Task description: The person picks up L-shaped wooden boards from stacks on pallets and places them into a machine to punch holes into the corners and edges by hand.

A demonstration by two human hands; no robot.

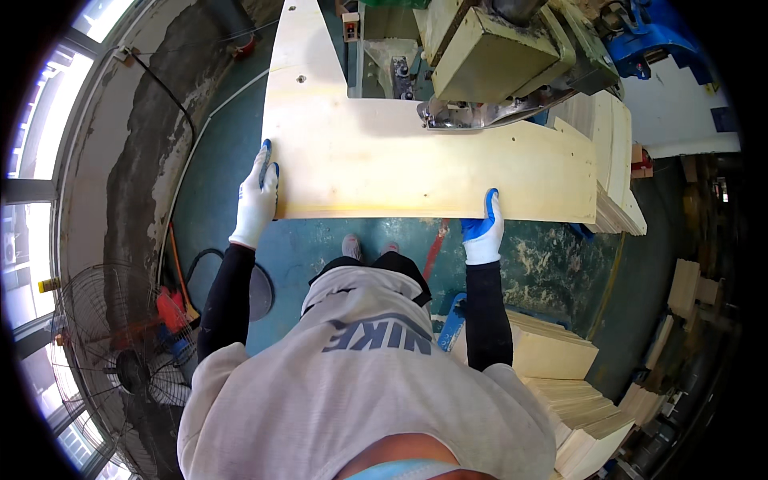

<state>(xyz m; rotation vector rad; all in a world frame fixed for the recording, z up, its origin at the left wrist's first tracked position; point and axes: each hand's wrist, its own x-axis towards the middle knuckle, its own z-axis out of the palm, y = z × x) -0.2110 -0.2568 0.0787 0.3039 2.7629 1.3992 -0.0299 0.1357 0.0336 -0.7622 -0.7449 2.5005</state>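
Note:
A large L-shaped sheet of pale plywood [360, 172] lies level in front of me, its narrow arm reaching away at the far left. My left hand [258, 196], in a white and blue work glove, grips its left edge near the front corner. Gloved the same way, my right hand [483, 228] clasps the near edge toward the right, thumb on top and fingers underneath, partly hidden. The inner edge of the sheet meets the metal guard [472, 116] of a greenish machine [500, 56]. Several small holes dot the wood.
Stacked plywood pieces stand at the right [612, 160], and more piles [552, 348] sit low beside my right arm. A wire-cage fan [124, 372] stands at lower left near the windows. Blue equipment [652, 36] is at the far right. The green floor [552, 272] carries dust and marks.

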